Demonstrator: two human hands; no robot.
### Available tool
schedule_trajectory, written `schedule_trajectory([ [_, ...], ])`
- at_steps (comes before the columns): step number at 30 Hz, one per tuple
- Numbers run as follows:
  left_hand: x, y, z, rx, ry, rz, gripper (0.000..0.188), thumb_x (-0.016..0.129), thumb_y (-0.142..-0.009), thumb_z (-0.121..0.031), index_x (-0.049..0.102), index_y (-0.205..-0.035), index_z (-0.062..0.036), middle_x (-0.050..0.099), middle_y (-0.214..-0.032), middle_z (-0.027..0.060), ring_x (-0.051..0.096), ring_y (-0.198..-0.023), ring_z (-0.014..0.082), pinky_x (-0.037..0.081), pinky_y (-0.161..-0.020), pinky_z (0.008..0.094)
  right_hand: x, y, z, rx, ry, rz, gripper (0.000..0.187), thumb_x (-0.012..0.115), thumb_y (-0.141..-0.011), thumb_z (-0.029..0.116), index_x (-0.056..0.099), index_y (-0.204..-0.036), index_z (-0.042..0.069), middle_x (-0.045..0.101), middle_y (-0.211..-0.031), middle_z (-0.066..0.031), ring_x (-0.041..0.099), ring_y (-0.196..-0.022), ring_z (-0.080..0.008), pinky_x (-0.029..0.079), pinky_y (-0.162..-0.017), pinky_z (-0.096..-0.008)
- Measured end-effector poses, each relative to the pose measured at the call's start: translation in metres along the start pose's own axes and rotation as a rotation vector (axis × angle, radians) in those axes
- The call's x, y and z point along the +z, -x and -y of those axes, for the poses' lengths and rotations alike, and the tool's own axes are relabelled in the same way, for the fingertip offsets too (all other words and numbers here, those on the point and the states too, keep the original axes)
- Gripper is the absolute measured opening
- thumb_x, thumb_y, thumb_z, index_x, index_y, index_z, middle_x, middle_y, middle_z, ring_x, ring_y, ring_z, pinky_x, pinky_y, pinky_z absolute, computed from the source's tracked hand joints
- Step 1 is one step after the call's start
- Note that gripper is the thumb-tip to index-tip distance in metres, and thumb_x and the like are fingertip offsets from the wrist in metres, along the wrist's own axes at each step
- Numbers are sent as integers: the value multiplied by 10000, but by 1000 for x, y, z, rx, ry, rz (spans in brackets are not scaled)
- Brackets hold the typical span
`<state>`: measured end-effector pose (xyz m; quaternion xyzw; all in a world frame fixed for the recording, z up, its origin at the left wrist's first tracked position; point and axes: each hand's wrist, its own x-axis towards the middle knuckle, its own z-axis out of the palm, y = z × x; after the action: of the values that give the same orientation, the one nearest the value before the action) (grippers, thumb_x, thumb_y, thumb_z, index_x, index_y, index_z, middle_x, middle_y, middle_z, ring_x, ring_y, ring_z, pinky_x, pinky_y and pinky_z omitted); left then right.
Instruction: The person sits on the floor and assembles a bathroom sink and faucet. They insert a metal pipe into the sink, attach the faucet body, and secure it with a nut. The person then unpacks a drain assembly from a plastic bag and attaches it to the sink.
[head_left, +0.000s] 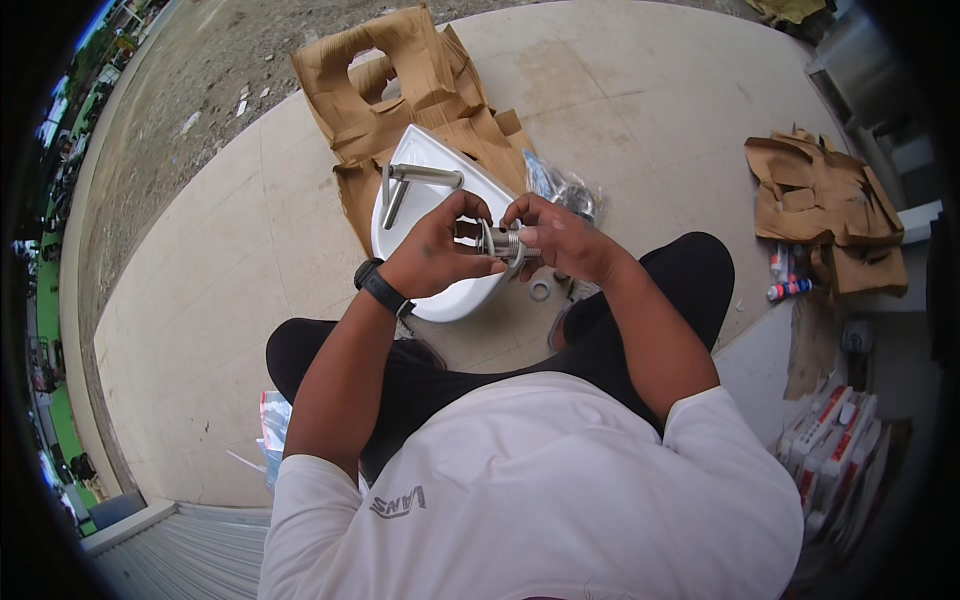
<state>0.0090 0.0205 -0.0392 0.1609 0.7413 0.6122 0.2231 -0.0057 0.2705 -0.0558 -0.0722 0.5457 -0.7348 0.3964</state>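
Between my two hands is a threaded metal sink drain [507,243], held above a white washbasin [452,300]. My left hand [437,250] pinches its flanged end with thumb and fingers. My right hand [566,237] grips the threaded end, its fingers around what looks like a ring or nut. A silver faucet [428,176] is fitted to the far part of the basin. Just right of the basin, a small grey ring [540,290] lies on the floor. My fingers partly cover the drain.
Torn cardboard [330,110] lies under and beyond the basin. A clear plastic bag with parts [568,190] rests to its right. More cardboard [825,190] lies at far right, above stacked white and red boxes [830,440]. Another plastic package [272,430] is by my left side.
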Motion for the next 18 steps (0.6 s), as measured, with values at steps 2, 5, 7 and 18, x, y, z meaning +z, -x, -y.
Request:
schedule_trajectory([
  [2, 3, 0, 1, 108, -86, -49, 563, 889, -814, -63, 533, -1250, -41, 576, -1224, 47, 633, -1081, 165, 588, -916, 330, -2, -8, 0, 30, 109, -69, 446, 738, -900, 253, 527, -1257, 90, 603, -1072, -45, 647, -979, -145, 581, -795, -329],
  [5, 3, -1, 5, 39, -78, -77, 575, 896, -817, -90, 535, -1261, -31, 589, -1212, 56, 635, -1099, 177, 596, -935, 353, 0, -15, -10, -24, 175, -119, 430, 752, -899, 273, 571, -1234, 72, 618, -1061, -53, 640, -936, -113, 541, -717, -272],
  [7, -2, -3, 7, -10, -110, -133, 564, 890, -832, -110, 543, -1269, -21, 599, -1187, 76, 647, -1097, 186, 599, -930, 349, -9, -15, -10, -85, 471, -143, 429, 755, -887, 260, 585, -1228, 63, 636, -1027, -59, 643, -923, -114, 532, -699, -283],
  [18, -13, 2, 11, -73, -64, -250, 632, 910, -824, -210, 558, -1295, 21, 618, -1190, 127, 667, -1098, 220, 577, -930, 344, -76, -14, -46, 461, 1171, -363, 700, 857, -774, 395, 649, -1298, -21, 699, -1257, -252, 689, -1157, -361, 547, -976, -418],
])
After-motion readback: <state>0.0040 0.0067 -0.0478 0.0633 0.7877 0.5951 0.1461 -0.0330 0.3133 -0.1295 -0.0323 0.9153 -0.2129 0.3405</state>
